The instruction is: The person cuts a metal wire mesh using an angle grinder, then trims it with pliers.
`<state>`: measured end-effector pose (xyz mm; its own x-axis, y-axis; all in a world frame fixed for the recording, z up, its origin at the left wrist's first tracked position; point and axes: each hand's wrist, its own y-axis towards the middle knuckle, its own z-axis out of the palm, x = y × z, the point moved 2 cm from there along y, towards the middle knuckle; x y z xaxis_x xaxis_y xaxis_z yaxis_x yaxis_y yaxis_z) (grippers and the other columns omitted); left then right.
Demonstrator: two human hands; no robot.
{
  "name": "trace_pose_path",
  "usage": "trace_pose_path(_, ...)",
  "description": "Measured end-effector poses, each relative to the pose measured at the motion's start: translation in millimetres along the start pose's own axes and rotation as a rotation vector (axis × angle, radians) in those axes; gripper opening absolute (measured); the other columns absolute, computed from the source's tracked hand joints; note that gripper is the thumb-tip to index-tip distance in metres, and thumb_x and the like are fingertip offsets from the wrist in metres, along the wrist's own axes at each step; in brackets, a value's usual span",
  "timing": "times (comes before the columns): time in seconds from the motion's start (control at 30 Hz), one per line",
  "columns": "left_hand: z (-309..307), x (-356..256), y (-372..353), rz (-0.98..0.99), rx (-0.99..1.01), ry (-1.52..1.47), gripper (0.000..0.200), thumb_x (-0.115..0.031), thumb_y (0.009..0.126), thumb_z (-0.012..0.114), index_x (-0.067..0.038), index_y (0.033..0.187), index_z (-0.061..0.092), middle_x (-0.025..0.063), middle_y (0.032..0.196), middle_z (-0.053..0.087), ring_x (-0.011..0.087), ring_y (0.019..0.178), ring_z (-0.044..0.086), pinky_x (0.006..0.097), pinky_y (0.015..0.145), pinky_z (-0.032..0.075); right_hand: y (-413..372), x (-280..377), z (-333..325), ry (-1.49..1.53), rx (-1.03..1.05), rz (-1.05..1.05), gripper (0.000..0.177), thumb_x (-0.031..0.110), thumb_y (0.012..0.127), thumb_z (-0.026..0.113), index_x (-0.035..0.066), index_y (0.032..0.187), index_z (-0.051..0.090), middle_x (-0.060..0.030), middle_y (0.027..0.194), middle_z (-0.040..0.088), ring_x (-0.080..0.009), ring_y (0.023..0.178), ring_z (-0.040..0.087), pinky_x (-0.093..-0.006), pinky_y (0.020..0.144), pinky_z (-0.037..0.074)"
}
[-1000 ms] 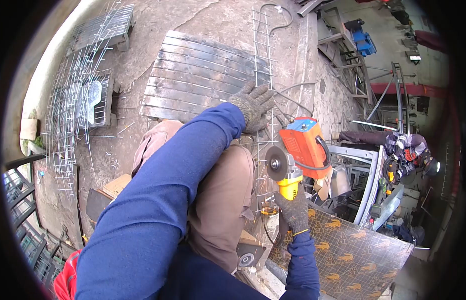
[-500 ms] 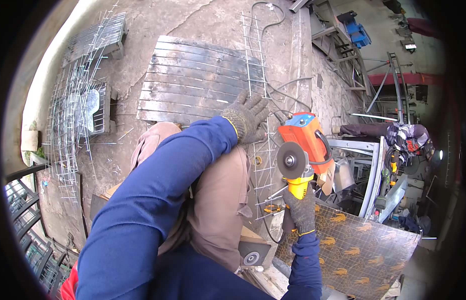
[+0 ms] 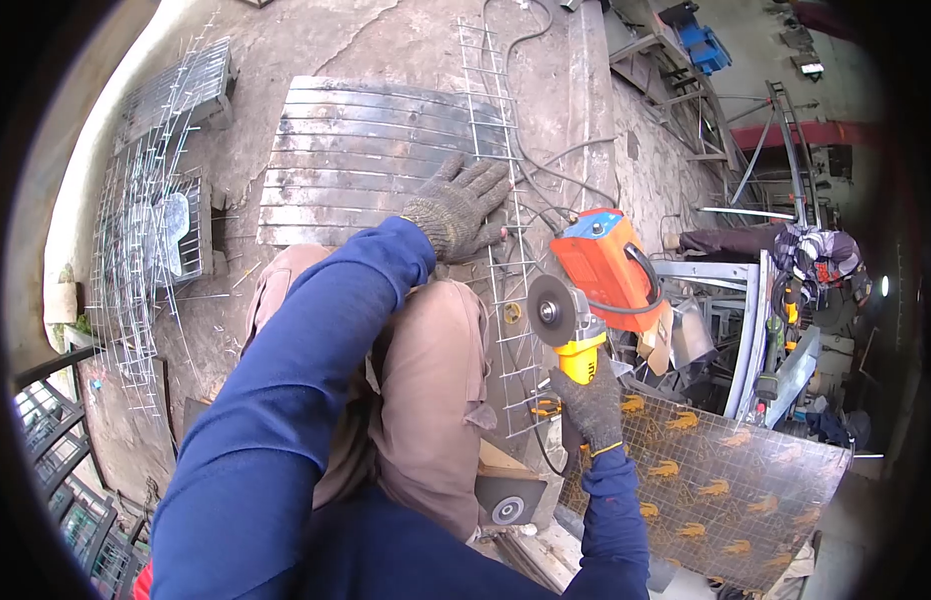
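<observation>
My left hand [image 3: 460, 208], in a grey knit glove, reaches out with its fingers spread at the right edge of a slatted metal panel [image 3: 346, 165] on the ground. Beside those fingers runs a narrow strip of wire mesh [image 3: 513, 345]. My right hand [image 3: 592, 405], gloved too, is wrapped round the body of a yellow angle grinder [image 3: 580, 362]. Its dark disc [image 3: 553, 310] faces up and overlaps the mesh strip's right side in this view. Just beyond the grinder stands an orange machine with a blue top [image 3: 608, 265].
Wire mesh pieces [image 3: 136, 270] lie on metal grates at left. A patterned sheet [image 3: 706, 490] is at lower right, near a grey metal frame [image 3: 751, 345]. Cables [image 3: 576, 180] cross the ground. Another person [image 3: 811, 250] is at far right, and a spare disc [image 3: 508, 511] lies near my knee.
The grinder in my right hand has moved left, away from the orange machine and nearer the mesh strip. My left hand has shifted slightly up and left, with fingers still spread.
</observation>
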<state>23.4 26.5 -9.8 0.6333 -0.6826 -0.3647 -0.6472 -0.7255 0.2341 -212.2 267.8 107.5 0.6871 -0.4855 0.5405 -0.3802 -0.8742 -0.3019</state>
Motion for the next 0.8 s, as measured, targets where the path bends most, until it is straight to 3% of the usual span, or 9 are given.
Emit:
trace_pose_path(0.17,0.9,0.1,-0.8,0.013,-0.023,-0.016,0.075,-0.058,0.104,0.049,-0.006,0.158,0.044,0.0176,0.168,0.037,0.0350,0.157,0.031,0.0580,0.129,0.016,3.7,-0.4,5.5,0.054,0.015,0.010,0.055,0.028,0.082,0.084,0.001,0.123,0.060,-0.0128,0.096,0.072,-0.0212,0.079,0.071,-0.0377,0.069,0.058)
trace_pose_path(0.23,-0.3,1.1,-0.1,0.002,0.019,-0.035,0.075,-0.058,0.104,0.049,-0.006,0.158,0.044,0.0167,0.168,0.037,0.0348,0.157,0.031,0.0574,0.130,0.016,4.6,6.6,4.7,-0.017,0.083,0.118,0.064,0.022,0.081,0.084,0.004,0.135,0.055,-0.0114,0.109,0.071,-0.0210,0.089,0.069,-0.0368,0.080,0.058)
trace_pose_path(0.37,-0.8,0.7,-0.1,-0.002,0.006,-0.058,0.075,-0.058,0.104,0.049,-0.007,0.158,0.043,0.0162,0.168,0.037,0.0350,0.157,0.031,0.0576,0.130,0.015,7.8,-5.8,7.8,-0.030,0.079,0.064,0.063,0.023,0.081,0.085,0.004,0.134,0.055,-0.0116,0.107,0.071,-0.0210,0.088,0.069,-0.0368,0.079,0.058)
trace_pose_path(0.43,-1.2,-0.4,0.5,-0.045,0.047,-0.047,0.073,-0.056,0.103,0.049,-0.010,0.160,0.043,0.0122,0.170,0.036,0.0297,0.158,0.029,0.0534,0.131,0.014,8.9,-9.5,8.3,-0.065,0.082,0.040,0.063,0.023,0.081,0.085,0.004,0.134,0.055,-0.0116,0.106,0.072,-0.0210,0.087,0.070,-0.0367,0.079,0.058)
trace_pose_path(0.53,2.3,0.9,0.1,-0.011,-0.010,-0.046,0.074,-0.057,0.103,0.051,-0.008,0.158,0.044,0.0147,0.168,0.037,0.0348,0.156,0.033,0.0581,0.130,0.016,9.0,-12.6,10.1,-0.070,0.066,0.040,0.064,0.024,0.081,0.085,0.004,0.134,0.055,-0.0116,0.105,0.072,-0.0209,0.087,0.070,-0.0366,0.078,0.058)
trace_pose_path(0.8,3.5,1.5,0.2,-0.007,-0.003,-0.029,0.073,-0.057,0.104,0.050,-0.009,0.158,0.044,0.0146,0.168,0.037,0.0342,0.156,0.033,0.0575,0.130,0.015,7.4,-4.5,9.7,-0.038,0.069,0.023,0.063,0.025,0.081,0.085,0.004,0.133,0.056,-0.0115,0.106,0.072,-0.0212,0.088,0.070,-0.0367,0.078,0.058)
